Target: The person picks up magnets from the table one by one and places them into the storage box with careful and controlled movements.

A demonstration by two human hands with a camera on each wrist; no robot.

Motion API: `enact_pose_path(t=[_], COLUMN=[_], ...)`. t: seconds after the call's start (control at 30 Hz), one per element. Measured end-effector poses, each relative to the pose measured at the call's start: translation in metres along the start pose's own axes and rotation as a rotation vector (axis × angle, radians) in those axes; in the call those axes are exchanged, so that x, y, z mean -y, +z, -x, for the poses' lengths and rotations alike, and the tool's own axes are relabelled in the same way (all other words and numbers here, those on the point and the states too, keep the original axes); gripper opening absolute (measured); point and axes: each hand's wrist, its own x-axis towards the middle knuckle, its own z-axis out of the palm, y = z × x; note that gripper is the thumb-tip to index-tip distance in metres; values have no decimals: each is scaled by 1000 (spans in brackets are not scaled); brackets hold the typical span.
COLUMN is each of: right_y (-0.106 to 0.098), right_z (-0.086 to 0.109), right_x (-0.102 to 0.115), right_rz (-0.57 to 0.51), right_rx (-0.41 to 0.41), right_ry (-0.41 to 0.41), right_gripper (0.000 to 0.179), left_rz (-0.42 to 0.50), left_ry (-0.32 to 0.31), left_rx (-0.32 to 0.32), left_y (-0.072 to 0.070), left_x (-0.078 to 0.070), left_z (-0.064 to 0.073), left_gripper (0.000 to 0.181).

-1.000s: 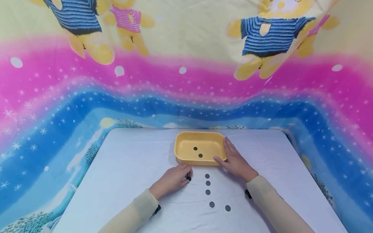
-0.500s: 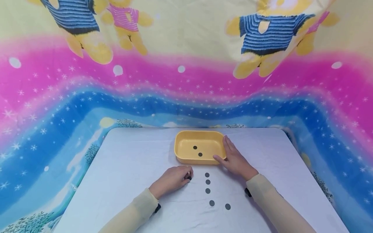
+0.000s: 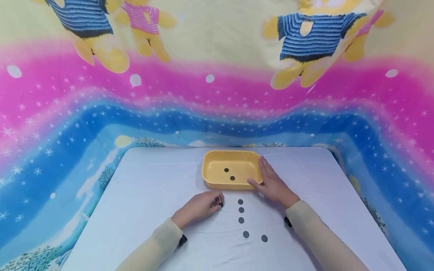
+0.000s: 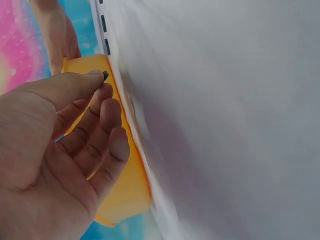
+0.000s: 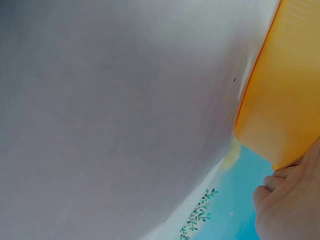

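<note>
Pinching one black disc point(image 3: 221, 205): left hand point(image 3: 199, 205), light grip advised; touching yellow box point(image 3: 223, 186), best kept still: right hand point(image 3: 275, 188), fingers straight

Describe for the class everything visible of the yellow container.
The yellow container is an open, rounded rectangular tub, smooth and plastic-looking. It stands upright near the far edge of the white table, long sides running left to right. Two dark discs lie inside. The right hand touches its right end, thumb over the near rim.
</note>
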Motion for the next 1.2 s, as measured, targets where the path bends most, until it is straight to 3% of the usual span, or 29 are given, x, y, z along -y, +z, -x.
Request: enact_pose_path(t=[0.43,0.93,1.2], right_y=[2,3,2], right_z=[-3,-2,-2], right_x=[-1,-5,-4], right_rz=[-4,-14,-22], right_rx=[-18,-1,-3], right_ry=[-5,-13,-20], right_gripper=[115,114,113], left_rz=[140,62,108], left_ry=[7,61,18], left_rx=[-51,-175,-207], left_y=[-23,-42,-47], left_x=[-9,-18,-10], left_z=[-3,-27,-48], left_gripper=[11,15,16])
